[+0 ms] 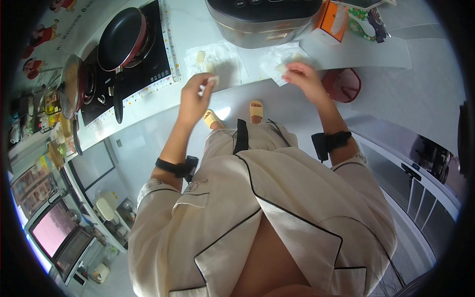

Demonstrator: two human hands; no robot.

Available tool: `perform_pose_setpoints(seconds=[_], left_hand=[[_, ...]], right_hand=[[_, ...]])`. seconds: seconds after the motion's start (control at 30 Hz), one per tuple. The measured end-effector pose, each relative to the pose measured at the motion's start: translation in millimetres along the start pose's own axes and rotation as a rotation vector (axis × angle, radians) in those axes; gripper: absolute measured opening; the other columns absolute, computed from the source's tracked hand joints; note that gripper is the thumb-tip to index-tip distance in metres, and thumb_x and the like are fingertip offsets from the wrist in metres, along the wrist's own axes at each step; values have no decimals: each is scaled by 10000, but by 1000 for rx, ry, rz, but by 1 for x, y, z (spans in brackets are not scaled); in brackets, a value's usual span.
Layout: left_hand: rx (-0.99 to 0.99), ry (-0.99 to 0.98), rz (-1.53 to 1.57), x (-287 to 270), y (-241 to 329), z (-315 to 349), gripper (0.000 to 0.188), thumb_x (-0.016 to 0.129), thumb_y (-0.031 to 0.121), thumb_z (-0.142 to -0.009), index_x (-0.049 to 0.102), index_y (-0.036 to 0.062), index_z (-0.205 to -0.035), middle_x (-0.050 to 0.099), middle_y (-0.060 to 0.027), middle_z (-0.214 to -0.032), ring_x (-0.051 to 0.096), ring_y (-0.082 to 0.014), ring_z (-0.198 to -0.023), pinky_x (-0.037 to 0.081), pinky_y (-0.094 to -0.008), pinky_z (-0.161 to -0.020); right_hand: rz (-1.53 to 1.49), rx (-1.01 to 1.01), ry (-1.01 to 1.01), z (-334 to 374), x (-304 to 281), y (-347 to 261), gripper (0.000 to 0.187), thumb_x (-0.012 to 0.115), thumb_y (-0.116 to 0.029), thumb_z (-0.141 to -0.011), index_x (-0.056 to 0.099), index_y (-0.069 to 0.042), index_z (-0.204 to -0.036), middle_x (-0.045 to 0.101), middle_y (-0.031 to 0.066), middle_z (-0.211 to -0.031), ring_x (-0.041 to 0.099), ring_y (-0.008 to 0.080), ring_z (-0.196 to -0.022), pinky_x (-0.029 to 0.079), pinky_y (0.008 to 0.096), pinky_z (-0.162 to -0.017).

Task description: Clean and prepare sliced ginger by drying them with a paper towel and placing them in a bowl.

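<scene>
My left hand [198, 91] is closed in a pinch over the counter's front edge, with a small pale piece [213, 79] between its fingertips. A bit of white, perhaps paper, shows under those fingers. Two more off-white chunks [200, 57] rest beside it on a white paper towel [228, 62]. My right hand [304, 79] has its fingers bent together at another pale chunk [282, 68], which lies against the fingertips. That one is above a second paper towel [269, 58], where a further off-white chunk [297, 57] sits. What food the chunks are cannot be made out.
A black-topped cooker [264, 24] stands behind the towels. On the stove [143, 79] at left is a red-rimmed frying pan [122, 42], its handle toward me; a lidded pan [72, 86] is farther left. An orange tissue box [330, 22] stands right; a red bin [341, 85] is below.
</scene>
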State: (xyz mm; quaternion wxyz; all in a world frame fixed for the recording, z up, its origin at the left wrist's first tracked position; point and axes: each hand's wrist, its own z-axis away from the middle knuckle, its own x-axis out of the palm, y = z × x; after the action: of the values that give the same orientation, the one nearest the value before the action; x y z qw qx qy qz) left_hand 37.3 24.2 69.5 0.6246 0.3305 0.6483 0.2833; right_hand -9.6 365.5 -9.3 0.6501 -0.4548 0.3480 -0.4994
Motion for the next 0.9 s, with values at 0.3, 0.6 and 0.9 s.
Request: perform_pose_setpoints(seconds=[0.3,0.6,0.9], left_hand=[[-146,-243,634,62,35,-33,130,595,147,-975,602,63,-1074,644,-31,-991,593,-115,-911,480,-251,-773],[-491,95,963,68,32,-14,328,594,128,-962,467,74,-1260,617,-112,-1085,620,-203,-975,522,-353,-878],[-719,266,925,17,-55,-39,174,573,209,-928,569,57,-1013,514,-13,-806,508,-139,-639,456,-269,-601]], right_hand=[[-210,-36,-198,1,58,-34,254,641,-65,-913,600,47,-1138,665,119,-1080,650,175,-945,516,290,-856],[-95,-3,-252,-4,44,-34,258,640,-77,-915,639,5,-1160,673,72,-1077,648,134,-940,526,281,-804],[939,-502,131,-40,-44,13,335,683,-29,-772,645,-29,-1105,592,167,-1110,588,359,-1008,497,377,-867]])
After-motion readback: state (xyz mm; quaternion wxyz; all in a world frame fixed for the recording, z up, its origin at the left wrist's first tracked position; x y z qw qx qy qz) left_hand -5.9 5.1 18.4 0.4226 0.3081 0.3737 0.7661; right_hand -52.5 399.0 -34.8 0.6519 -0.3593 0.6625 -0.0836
